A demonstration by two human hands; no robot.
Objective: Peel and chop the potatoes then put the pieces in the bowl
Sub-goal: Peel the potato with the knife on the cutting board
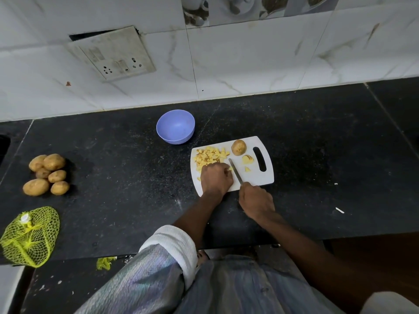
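While the right hand [256, 201] grips a knife [235, 171], the left hand [216, 179] curls over potato pieces [209, 156] on the white chopping board [260, 177]; the blue bowl [175, 126] sits empty nearby on the worktop [113, 211].

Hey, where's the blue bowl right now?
In the head view the blue bowl sits on the black counter near the tiled wall, just behind and left of the white cutting board.

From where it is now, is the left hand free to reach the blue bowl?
Probably yes: bare counter lies between the left hand and the blue bowl, though its curled fingers first must release the potato piece on the cutting board.
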